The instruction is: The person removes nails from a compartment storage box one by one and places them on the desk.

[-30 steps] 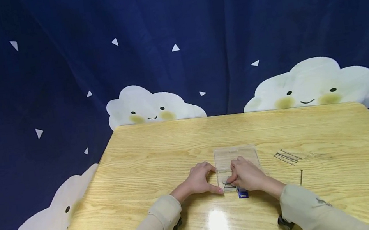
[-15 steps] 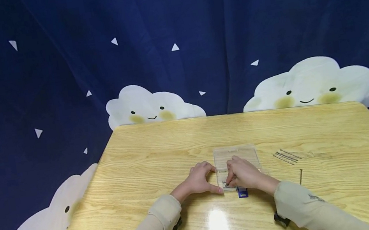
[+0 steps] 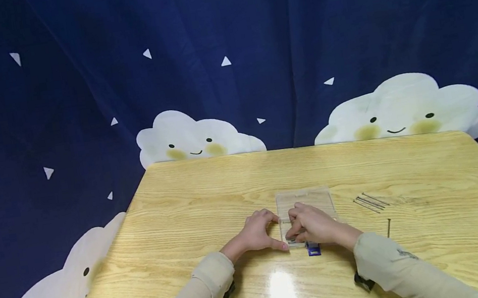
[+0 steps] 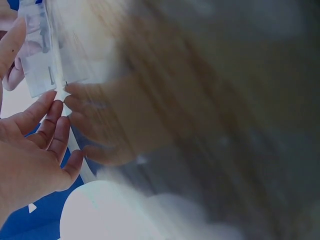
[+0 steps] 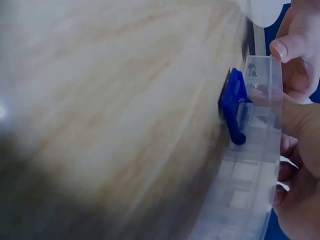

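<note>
A clear plastic box point(image 3: 325, 198) with compartments lies with its lid laid back on the table. Its left end is held by my left hand point(image 3: 257, 232), the thumb at the front corner and the index finger farther back. In the left wrist view the other fingers of the left hand point(image 4: 37, 160) are loosely bent. My right hand point(image 3: 316, 223) reaches over the box, thumb and index finger pinching down in the left compartment at small metal nails, mostly hidden by the fingers. A blue latch point(image 5: 233, 106) hangs open at the box's front.
Several long nails point(image 3: 370, 203) lie in a loose group right of the box. A single nail point(image 3: 389, 227) lies nearer, by the right sleeve point(image 3: 388, 260). The wooden table point(image 3: 207, 184) ends at a dark blue curtain point(image 3: 212, 86) with clouds.
My right hand has shifted slightly left in the box, its fingertips now lower over the nails in the left compartment. My left hand has stayed at the box's left end.
</note>
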Available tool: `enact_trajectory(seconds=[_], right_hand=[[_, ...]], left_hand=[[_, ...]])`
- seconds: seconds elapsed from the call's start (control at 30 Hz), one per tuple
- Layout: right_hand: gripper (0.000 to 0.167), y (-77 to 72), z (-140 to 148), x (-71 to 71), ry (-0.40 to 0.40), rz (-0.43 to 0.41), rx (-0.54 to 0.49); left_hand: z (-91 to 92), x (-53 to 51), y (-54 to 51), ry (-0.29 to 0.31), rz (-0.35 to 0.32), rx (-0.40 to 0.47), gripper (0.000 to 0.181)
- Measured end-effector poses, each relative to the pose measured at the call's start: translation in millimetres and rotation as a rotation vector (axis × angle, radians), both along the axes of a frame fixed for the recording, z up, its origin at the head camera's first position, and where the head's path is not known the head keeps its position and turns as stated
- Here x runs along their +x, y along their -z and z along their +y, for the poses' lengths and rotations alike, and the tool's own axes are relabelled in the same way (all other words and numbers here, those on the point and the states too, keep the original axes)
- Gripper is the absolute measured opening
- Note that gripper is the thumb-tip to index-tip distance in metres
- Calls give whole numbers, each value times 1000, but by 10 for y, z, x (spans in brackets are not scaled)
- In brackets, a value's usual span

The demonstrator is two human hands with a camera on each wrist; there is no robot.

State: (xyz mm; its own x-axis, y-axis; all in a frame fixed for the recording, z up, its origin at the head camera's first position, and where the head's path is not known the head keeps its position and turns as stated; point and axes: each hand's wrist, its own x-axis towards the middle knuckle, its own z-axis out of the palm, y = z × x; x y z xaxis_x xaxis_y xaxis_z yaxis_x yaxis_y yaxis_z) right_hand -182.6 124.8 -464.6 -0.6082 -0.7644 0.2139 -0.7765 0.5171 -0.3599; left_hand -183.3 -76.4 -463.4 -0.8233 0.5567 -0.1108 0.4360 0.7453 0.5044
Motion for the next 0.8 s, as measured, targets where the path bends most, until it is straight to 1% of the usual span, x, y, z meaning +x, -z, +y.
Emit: enact_trajectory(seconds=[0.2, 0.5, 0.63, 0.8], right_hand=[[15, -16, 3, -20, -45, -18, 50], [12, 0, 10, -31, -68, -16, 9], [12, 16, 15, -37, -61, -34, -4], [12, 21, 23, -38, -57, -71, -47]], left_hand=[[-3, 2, -9, 1, 5, -1, 66], [-6, -6, 2, 6, 6, -1, 66], [-6, -1, -9, 8, 3, 1, 67], [-7, 0, -14, 9, 3, 2, 66]])
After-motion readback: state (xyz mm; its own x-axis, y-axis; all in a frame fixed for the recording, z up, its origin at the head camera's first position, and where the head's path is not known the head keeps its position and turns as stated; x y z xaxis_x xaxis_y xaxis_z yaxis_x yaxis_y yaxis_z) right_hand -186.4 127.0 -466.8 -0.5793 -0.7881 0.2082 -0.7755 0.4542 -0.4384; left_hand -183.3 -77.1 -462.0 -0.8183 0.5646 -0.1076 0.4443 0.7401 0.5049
